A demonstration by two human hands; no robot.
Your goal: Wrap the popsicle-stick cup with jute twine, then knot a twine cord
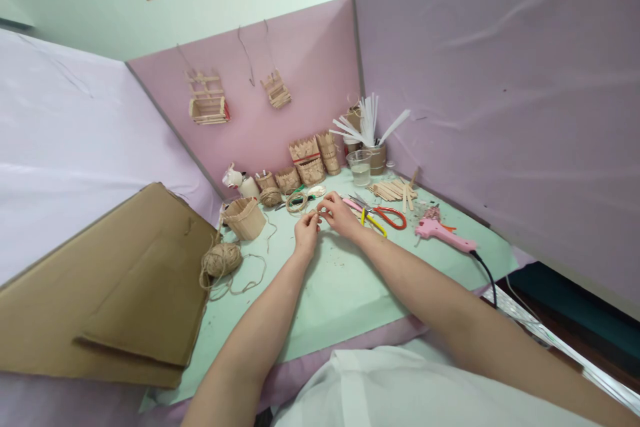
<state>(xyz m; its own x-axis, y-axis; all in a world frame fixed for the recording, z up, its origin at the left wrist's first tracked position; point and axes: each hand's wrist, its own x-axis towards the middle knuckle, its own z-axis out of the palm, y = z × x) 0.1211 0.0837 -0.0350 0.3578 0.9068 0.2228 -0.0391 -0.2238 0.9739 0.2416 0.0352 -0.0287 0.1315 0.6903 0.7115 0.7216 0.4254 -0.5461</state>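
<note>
Left hand [306, 235] and right hand [341, 217] pinch something tiny and unidentifiable; red-looped metal scissors [389, 209] right of their fingers could nick a drifting wrist.

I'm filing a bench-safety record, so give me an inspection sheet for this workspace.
Surface: pale green cover, tiny scraps near its middle.
Job's things: small piece at the fingertips, too tiny to identify.
Clutter: red-handled scissors, yellow-handled tool, wooden sticks and pink glue gun at right; twine ball at left.
Grip: left hand and right hand close together, fingers pinched.
Cables: black cord runs from the glue gun over the edge.
Surroundings: cardboard at left; stick baskets hanging on the pink panel.
</note>
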